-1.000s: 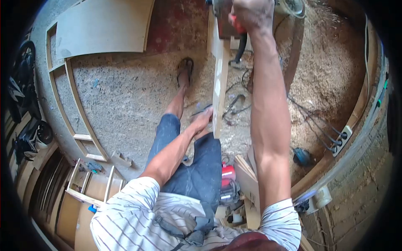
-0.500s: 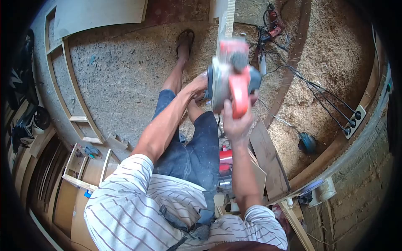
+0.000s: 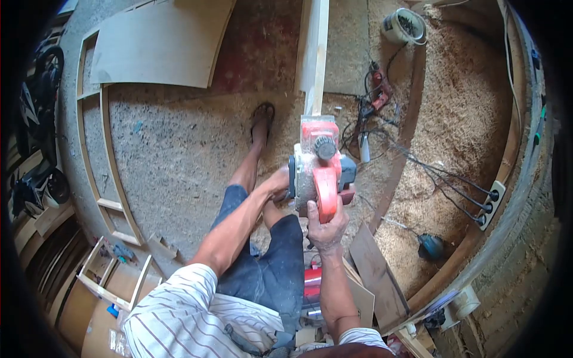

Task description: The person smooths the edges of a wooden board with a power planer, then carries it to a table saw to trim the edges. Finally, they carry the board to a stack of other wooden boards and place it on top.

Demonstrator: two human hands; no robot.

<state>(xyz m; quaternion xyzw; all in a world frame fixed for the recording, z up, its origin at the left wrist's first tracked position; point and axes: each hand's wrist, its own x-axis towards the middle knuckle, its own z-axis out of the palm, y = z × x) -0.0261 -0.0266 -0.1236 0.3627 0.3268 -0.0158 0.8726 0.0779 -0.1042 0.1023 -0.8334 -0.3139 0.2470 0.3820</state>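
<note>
A red electric planer [image 3: 326,185], dusty and with a black knob on its front, is gripped at its rear handle by my right hand [image 3: 329,230], the fingers wrapped round it. Its front end meets the near end of a narrow wooden edge [image 3: 320,65] on a pale panel that runs away from me. My left hand [image 3: 277,182] is at the planer's left side, beside its black round cover; its fingers are mostly hidden behind the tool, so what it grips does not show.
Wood shavings [image 3: 447,161] cover the floor at right, with a red drill [image 3: 380,89], cables, a power strip [image 3: 493,206] and a white bucket [image 3: 391,30]. At left lie a wooden frame [image 3: 107,161] and a pale board [image 3: 161,45]. A motorbike [image 3: 36,119] stands far left.
The planer and my right hand have come back towards my body, and the planer is sharper now. My view has tilted up, bringing the bucket into sight.
</note>
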